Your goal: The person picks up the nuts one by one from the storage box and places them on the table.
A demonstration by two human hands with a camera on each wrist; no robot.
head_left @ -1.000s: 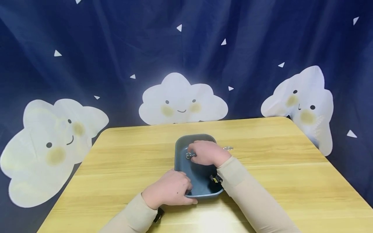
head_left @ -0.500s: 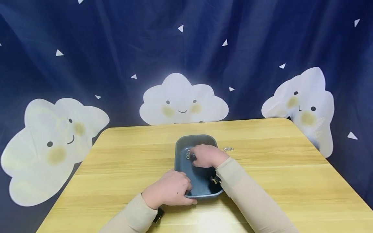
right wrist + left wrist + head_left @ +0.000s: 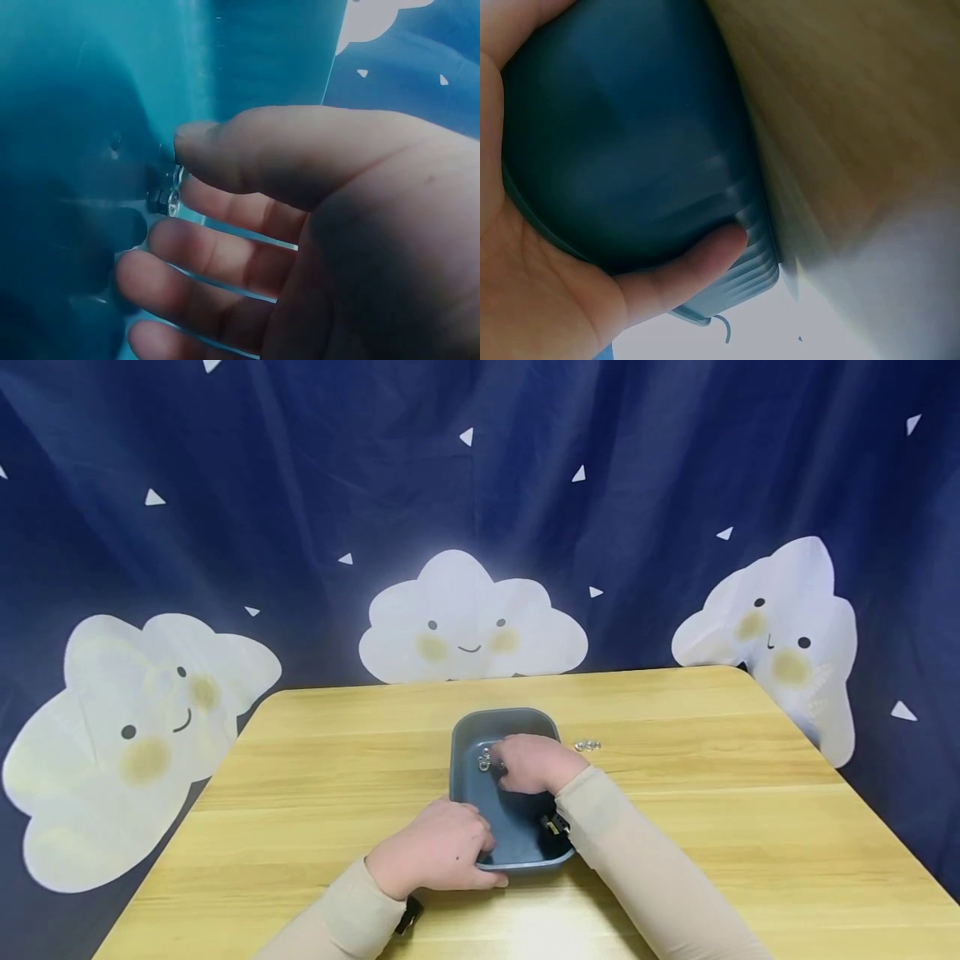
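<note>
A dark blue-grey rectangular bin (image 3: 513, 827) stands on the wooden table. At its near left corner my left hand (image 3: 435, 847) grips the rim; in the left wrist view, that hand's thumb (image 3: 697, 259) lies along the outer wall. Reaching down inside the bin is my right hand (image 3: 538, 762). Its thumb and index finger pinch a small shiny piece (image 3: 172, 201) that looks like a metal nut, partly hidden by the fingertips. Just left of those fingers, several small shiny ring-like pieces (image 3: 484, 762) lie on the bin floor.
On the table (image 3: 322, 777), just right of the bin's far end, lie several more shiny pieces in a short row (image 3: 587, 746). A dark blue curtain (image 3: 300, 485) with white cloud prints hangs behind the table's far edge.
My right hand has shifted slightly right and nearer inside the bin, away from the shiny ring-like pieces at its left. My left hand keeps the same hold on the rim.
</note>
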